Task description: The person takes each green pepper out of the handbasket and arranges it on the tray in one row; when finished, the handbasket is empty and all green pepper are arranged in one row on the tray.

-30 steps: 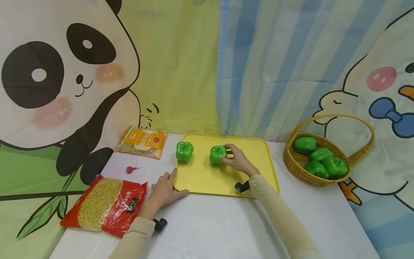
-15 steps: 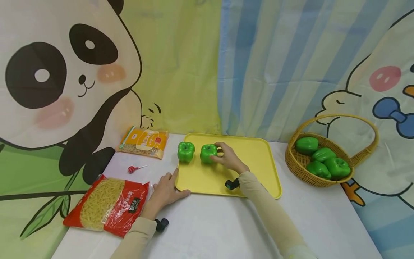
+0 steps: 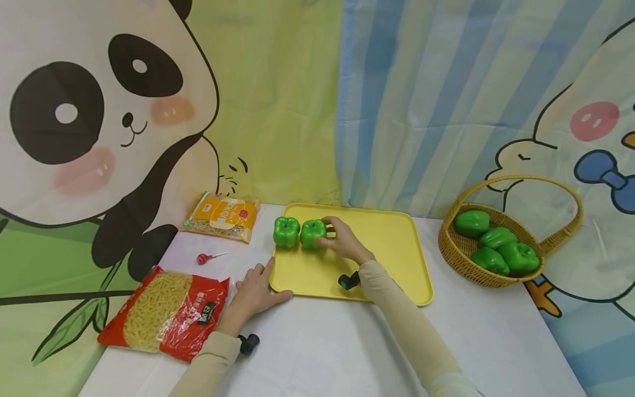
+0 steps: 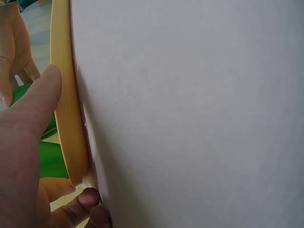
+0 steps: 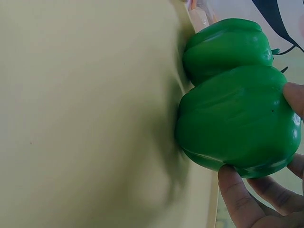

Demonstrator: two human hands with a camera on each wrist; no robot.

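My right hand point(image 3: 345, 243) pinches a glossy green bell pepper point(image 3: 312, 235) between thumb and fingers, at the back left of the yellow tray point(image 3: 384, 248). Right beside it, to the left, stands a second green bell pepper point(image 3: 286, 232) near the tray's left rim. The right wrist view shows the held pepper point(image 5: 237, 123) close against the other one point(image 5: 228, 50), fingertips on its side. At the tray's front left corner rests my left hand point(image 3: 255, 295), thumb along the front rim and index finger along the left rim. Its thumb point(image 4: 45, 92) presses the rim in the left wrist view.
A wicker basket point(image 3: 458, 267) holding several green peppers stands to the right of the tray. On the left lie a red bag of pasta point(image 3: 163, 317), a red lollipop point(image 3: 202, 258) and an orange food packet point(image 3: 220, 216). A printed curtain point(image 3: 387, 110) hangs behind the table.
My right hand has moved left with the bell pepper in its grip, bringing it beside the other pepper. The left hand has stayed at the tray's corner.
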